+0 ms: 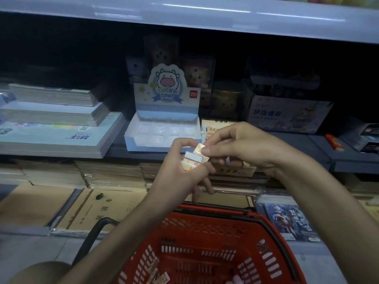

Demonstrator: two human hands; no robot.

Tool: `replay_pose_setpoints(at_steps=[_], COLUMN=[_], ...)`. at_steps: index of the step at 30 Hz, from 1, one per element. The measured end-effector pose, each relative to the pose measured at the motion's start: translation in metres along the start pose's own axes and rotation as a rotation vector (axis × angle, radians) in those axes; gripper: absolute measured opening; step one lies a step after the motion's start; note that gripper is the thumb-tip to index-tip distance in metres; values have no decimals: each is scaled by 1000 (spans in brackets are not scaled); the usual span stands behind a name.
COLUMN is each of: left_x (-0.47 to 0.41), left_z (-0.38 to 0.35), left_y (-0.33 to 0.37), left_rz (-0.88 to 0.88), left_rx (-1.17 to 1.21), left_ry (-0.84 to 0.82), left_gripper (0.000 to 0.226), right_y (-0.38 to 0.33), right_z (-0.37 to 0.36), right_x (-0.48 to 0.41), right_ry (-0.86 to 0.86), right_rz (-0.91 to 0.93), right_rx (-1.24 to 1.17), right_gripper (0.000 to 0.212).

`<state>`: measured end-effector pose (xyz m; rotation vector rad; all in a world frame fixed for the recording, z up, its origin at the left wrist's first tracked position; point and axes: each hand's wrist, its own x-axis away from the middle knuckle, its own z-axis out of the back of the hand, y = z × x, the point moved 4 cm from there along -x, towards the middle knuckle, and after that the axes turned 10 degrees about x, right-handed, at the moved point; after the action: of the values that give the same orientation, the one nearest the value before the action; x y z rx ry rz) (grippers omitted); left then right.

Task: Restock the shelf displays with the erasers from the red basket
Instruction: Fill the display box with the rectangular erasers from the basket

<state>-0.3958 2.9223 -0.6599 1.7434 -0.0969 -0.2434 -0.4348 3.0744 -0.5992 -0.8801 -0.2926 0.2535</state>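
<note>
My left hand (180, 171) holds a small stack of white erasers (191, 160) with red-striped sleeves, just in front of the shelf edge. My right hand (242, 146) pinches the topmost, tan-wrapped eraser (200, 149) of that stack between thumb and forefinger. Both hands hover above the red basket (272, 261), where a few more erasers (159, 278) lie at the bottom. Straight behind my hands stands a "Lucky Cow" display box (164, 128) with a clear plastic tray of hollow slots. A cream display box (213, 126) sits to its right, partly hidden by my right hand.
Stacks of notebooks (55, 119) fill the shelf's left side. Boxes of figurines (287, 111) stand at the right, with a red packet (334, 142) beyond. Brown exercise books (92, 208) and trading-card packs (291, 220) lie on the lower shelf. An upper shelf board (205, 15) overhangs.
</note>
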Motion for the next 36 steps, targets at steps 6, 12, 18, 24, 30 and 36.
replay_pose_setpoints(at_steps=[6, 12, 18, 24, 30, 36], left_x=[-7, -21, -22, -19, -20, -19], left_z=[10, 16, 11, 3, 3, -2], left_y=[-4, -17, -16, -24, -26, -26], left_rz=[-9, -82, -99, -98, -93, -84], left_rx=[-28, -305, -337, -458, -475, -464], left_ry=[101, 150, 125, 83, 101, 93], left_gripper=[34, 9, 9, 8, 12, 9], right_y=[26, 67, 74, 73, 72, 72], right_z=[43, 63, 49, 48, 50, 50], right_x=[-9, -28, -40, -56, -63, -58], right_ry=[325, 728, 861, 686, 685, 757], right_rz=[-124, -190, -54, -141, -170, -115], right_rx=[-89, 58, 194, 466, 736, 716], right_gripper=[8, 8, 19, 45, 38, 29])
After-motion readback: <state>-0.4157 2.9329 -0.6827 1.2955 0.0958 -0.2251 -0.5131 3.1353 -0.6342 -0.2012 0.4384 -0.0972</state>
